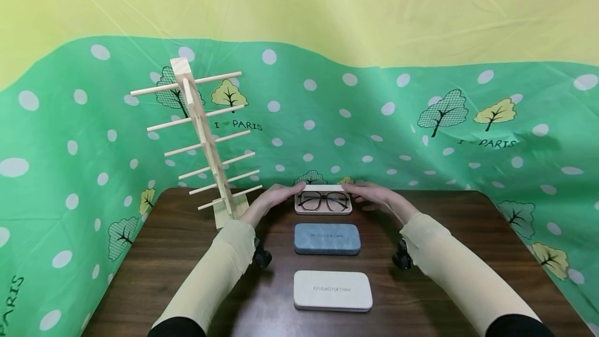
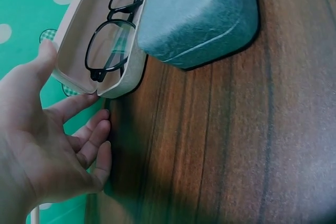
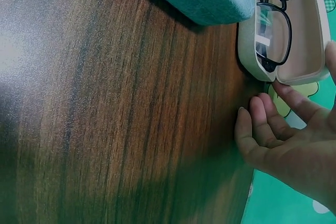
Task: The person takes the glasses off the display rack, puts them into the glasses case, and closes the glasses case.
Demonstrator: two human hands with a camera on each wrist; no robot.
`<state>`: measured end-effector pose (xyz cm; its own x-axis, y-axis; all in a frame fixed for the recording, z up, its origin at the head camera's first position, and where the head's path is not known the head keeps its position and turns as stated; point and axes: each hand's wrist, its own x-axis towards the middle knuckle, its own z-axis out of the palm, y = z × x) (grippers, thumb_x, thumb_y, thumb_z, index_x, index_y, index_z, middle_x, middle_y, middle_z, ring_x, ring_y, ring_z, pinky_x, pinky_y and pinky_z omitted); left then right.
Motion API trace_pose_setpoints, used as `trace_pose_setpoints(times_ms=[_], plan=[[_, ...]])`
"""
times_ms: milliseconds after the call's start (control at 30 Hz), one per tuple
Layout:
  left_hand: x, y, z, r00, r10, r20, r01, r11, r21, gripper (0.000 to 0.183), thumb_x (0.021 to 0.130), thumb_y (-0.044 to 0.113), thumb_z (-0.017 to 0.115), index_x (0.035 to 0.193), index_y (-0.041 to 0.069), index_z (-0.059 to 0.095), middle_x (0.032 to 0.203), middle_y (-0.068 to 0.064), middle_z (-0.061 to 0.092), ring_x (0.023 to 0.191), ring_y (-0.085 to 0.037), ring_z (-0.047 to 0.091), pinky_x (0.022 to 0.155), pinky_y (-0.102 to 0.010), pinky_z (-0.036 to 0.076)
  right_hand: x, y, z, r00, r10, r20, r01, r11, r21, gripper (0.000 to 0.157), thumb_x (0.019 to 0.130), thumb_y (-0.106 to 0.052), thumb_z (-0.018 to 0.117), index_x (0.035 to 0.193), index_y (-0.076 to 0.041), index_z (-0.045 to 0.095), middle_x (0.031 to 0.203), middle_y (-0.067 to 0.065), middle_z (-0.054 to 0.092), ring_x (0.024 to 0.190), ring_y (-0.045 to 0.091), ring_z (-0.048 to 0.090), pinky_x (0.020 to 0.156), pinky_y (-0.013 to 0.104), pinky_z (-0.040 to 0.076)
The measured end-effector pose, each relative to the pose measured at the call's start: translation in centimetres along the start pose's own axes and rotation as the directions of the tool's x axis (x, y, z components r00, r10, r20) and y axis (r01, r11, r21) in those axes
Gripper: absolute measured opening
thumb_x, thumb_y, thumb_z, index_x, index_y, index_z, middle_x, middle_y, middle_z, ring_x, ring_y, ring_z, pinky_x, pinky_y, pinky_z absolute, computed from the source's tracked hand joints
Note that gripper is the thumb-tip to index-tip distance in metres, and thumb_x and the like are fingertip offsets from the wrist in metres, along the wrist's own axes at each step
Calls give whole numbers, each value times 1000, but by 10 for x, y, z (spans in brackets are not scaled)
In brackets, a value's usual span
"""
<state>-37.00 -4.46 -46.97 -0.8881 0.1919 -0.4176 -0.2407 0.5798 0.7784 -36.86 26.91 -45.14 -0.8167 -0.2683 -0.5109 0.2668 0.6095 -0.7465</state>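
An open, pale glasses case (image 1: 323, 189) lies at the table's far edge, its lid raised at the back. Black-rimmed glasses (image 2: 94, 43) rest inside it. At the case's left end, my left hand (image 1: 276, 196) holds it between thumb and index finger: thumb on the lid's edge, index finger by the hinge corner. My right hand (image 1: 374, 195) does likewise at the right end, thumb on the lid edge and index finger at the corner. On both hands the other fingers bend loosely beside the case. A closed blue glasses case (image 1: 327, 242) sits just in front.
Nearer on the brown wooden table (image 1: 449, 254) lies a closed white glasses case (image 1: 332, 295). Beyond my left forearm, a wooden rack (image 1: 210, 155) with several pegs stands tilted. A green and yellow patterned cloth (image 1: 369, 118) hangs behind the table.
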Motion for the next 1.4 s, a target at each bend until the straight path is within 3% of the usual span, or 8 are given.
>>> trace_pose_setpoints(times_ms=[167,367,633,867,1400], plan=[[-1,-1,1,1000,21,-8,-21,1000,-8,84,89,76,57,147,16,58,162,-11,44,152,-34,40,124,-48,34,-2,1,-1,999,-31,22,31,999,5,101,100,-62,52,163,2,5,163,32,27,149,48,34,119,61,38],[0,-1,0,998,54,36,-53,998,-20,71,93,72,56,150,28,54,163,-6,44,154,-32,36,126,-49,30,-4,2,0,998,-49,30,48,998,35,103,101,-60,53,163,4,0,166,32,20,151,49,31,120,60,36],[0,-1,-3,996,28,80,-29,1000,12,81,93,72,56,157,23,44,167,-8,37,156,-35,32,126,-51,29,-5,4,0,997,-71,26,71,997,-9,91,103,-56,53,162,3,17,168,31,14,150,49,33,120,61,36],[-2,-1,-4,997,3,80,-4,1000,8,85,90,72,61,156,21,46,167,-12,36,155,-36,33,125,-52,31,-3,7,0,994,-103,22,104,994,-22,90,103,-54,54,161,5,20,167,31,14,148,49,36,118,59,39],[-6,-6,-1,998,56,39,-57,998,2,82,91,66,65,154,17,49,164,-11,40,152,-35,38,123,-50,35,-3,13,6,989,-150,-14,149,987,-53,84,103,-53,55,158,5,29,163,32,29,149,47,36,115,57,44]])
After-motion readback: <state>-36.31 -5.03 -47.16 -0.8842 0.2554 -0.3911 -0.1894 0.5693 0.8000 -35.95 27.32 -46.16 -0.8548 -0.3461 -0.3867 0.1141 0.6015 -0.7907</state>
